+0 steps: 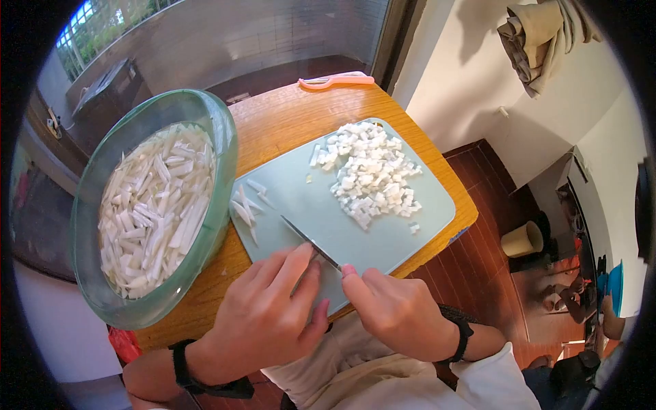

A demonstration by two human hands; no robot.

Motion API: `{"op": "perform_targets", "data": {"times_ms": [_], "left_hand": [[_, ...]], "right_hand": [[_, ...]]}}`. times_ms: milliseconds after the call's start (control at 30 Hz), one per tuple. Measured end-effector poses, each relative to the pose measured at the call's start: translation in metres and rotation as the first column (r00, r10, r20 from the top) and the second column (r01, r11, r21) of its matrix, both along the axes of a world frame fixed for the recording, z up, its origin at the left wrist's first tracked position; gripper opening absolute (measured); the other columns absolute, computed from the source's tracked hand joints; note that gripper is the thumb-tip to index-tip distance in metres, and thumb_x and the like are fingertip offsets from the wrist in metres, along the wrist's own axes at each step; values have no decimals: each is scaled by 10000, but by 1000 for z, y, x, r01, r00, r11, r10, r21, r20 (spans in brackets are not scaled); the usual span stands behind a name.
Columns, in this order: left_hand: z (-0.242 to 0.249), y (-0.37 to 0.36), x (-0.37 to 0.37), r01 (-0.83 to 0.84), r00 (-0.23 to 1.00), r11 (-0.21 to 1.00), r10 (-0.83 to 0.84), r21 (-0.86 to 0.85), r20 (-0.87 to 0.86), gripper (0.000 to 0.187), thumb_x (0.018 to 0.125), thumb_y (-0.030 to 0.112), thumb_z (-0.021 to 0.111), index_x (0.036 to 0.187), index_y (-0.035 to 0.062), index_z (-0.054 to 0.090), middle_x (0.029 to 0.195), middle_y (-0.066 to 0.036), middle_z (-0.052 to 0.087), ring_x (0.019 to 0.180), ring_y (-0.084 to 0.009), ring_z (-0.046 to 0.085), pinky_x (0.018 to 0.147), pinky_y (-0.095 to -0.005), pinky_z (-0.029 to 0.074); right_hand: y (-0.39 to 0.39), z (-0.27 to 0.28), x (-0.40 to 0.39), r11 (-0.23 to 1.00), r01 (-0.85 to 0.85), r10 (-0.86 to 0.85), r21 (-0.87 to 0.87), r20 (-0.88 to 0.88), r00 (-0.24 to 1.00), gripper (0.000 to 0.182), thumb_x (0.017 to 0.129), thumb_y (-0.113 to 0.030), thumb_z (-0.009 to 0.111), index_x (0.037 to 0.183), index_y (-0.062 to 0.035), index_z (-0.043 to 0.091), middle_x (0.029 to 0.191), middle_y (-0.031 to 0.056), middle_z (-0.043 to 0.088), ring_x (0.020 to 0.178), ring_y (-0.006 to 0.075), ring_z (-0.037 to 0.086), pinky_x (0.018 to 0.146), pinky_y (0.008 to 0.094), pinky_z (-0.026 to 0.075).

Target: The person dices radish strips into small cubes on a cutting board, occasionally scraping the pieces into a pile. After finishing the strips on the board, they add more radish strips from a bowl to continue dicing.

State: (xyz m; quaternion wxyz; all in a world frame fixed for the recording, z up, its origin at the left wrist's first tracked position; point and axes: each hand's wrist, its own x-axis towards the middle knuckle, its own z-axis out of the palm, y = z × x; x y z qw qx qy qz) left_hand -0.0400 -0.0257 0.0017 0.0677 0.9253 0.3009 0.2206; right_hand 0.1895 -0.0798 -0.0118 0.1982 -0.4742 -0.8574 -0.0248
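Observation:
My right hand (400,307) is closed around the handle of a knife (311,242), whose narrow blade points up and left over the pale blue cutting board (294,181). Beside the blade is my left hand (270,307), its fingertips right at the near side of the blade and the thumb apart from the fingers; nothing shows in it. A pile of small white vegetable cubes (376,178) covers the board's far right part. Several white vegetable strips (244,205) lie near its left edge.
Left of the board, a large green translucent basin (225,140) holds many white strips in liquid. A pink peeler (335,81) rests at the far edge of the wooden table (273,123). A beige bin (521,240) stands on the floor at right, with another person (608,321) partly visible beyond.

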Motion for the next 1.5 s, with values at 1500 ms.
{"op": "perform_targets", "data": {"times_ms": [1500], "left_hand": [[0, -1, -1, -30, 998, 999, 32, -31, 48, 456, 809, 132, 850, 1179, -109, 735, 1178, -211, 711, 1053, -377, 734, 870, -443, 643]], "right_hand": [[0, -5, -8, 999, 35, -34, 7, -82, 996, 277, 958, -14, 765, 1225, 37, 707, 786, 80, 626, 623, 240, 689, 518, 355, 530]]}}
